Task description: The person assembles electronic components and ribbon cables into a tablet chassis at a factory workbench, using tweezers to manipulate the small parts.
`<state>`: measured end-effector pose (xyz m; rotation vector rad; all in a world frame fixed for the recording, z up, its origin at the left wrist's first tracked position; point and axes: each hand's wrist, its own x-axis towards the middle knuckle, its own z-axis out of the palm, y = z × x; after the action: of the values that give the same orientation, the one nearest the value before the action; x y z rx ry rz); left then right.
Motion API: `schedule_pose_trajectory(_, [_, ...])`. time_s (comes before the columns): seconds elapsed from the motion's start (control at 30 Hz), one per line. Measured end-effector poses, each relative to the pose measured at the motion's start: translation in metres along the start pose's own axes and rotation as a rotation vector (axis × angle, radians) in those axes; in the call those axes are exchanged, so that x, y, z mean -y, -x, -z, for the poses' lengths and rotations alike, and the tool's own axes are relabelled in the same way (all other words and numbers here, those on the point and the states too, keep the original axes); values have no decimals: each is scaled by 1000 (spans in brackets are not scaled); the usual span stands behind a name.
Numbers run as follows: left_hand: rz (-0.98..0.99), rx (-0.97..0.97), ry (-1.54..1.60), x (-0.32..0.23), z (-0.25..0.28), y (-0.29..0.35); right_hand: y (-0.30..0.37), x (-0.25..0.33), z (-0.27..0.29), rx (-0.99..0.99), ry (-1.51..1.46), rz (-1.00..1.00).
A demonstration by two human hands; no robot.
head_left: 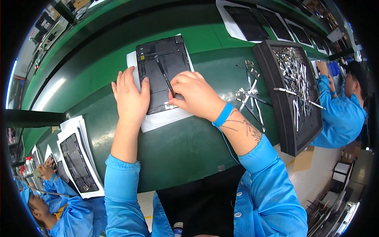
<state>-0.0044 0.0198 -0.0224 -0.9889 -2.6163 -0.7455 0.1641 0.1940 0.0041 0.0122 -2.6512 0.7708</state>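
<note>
A dark tablet housing (162,75) with its inner side up lies on white sheets of paper (152,124) before me. My left hand (132,93) rests flat along the housing's left edge, fingers stretched out and thumb on the rim. My right hand (195,94) pinches the near end of a narrow black flex cable (164,74), which slants over the housing; whether its far end is attached, I cannot tell. A small pale part (170,106) shows at the housing's near end beside my right thumb. A blue strap (224,114) with a thin cord circles my right wrist.
Several loose flex cables (249,96) lie on the green bench (177,154) to the right. Beyond them stands a black tray (285,130) heaped with such cables. More housings on paper stand at the back right (246,21) and left (75,162). Co-workers sit at both sides.
</note>
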Motion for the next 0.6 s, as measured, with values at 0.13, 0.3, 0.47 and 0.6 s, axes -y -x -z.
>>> schedule_pose_trajectory(0.13, [-36,83,108,7,8,-8,1,1,2,44,-33,-56])
schedule_pose_trajectory(0.3, [79,182,476,1,18,-10,1,7,-2,-178,136,-229])
schedule_pose_trajectory(0.47, [361,65,1425,-13,21,-12,5,-3,1,-96,46,-201])
schedule_pose_trajectory(0.6, [350,6,1050,4,7,-9,2,-7,2,-49,24,-169])
